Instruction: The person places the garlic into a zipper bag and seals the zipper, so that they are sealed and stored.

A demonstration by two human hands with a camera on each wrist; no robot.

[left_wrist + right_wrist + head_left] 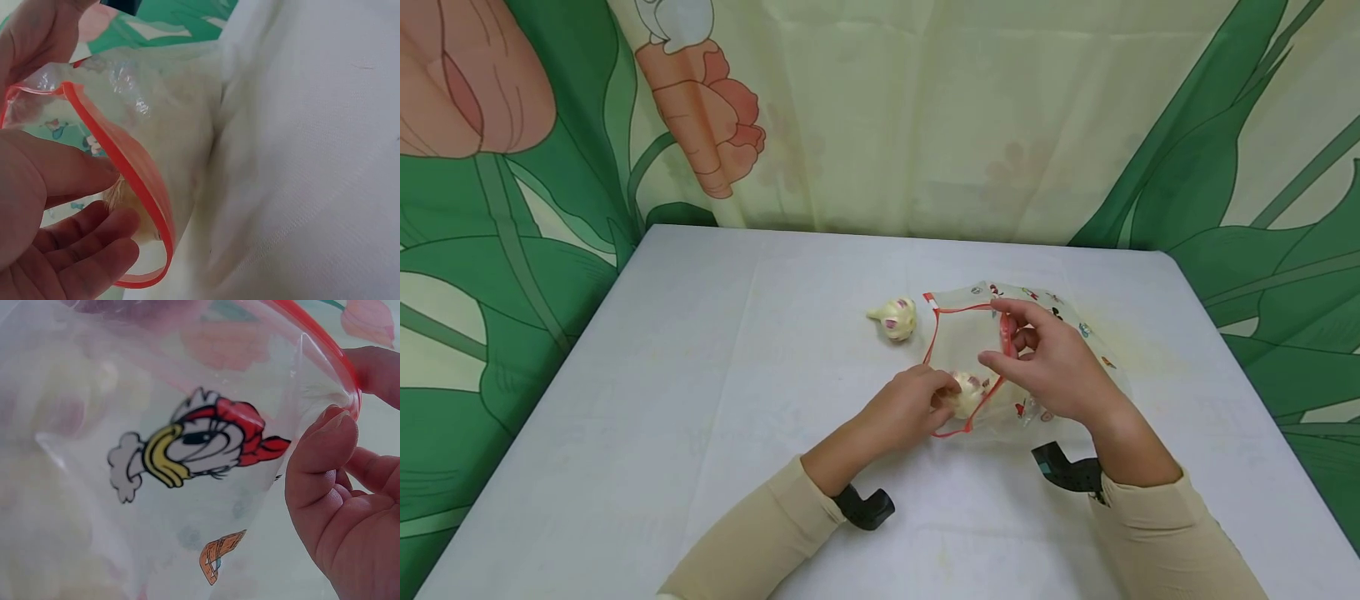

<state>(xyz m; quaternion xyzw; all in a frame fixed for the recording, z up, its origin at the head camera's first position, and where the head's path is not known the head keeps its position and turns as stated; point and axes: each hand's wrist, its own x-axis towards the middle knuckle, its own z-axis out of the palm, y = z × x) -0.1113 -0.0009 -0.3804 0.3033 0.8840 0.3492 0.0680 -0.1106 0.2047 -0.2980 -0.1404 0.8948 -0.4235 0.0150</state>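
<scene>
A clear plastic bag [1045, 300] with cartoon prints and a red rim lies on its side, its mouth facing left. My right hand [1052, 358] holds the bag's red rim between thumb and fingers; a printed duck [212, 440] shows on the film in the right wrist view. At the mouth, my left hand [913, 408] has its curled fingers on a pale garlic bulb [968, 395]. In the left wrist view that garlic bulb [137, 215] is partly hidden by fingers and rim. Another garlic bulb [898, 319] lies outside, left of the bag.
A white cloth covers the table [737, 333]. Behind it hangs a curtain [910, 125] printed with flowers and leaves. Black wrist mounts [865, 508] stick out beneath both forearms.
</scene>
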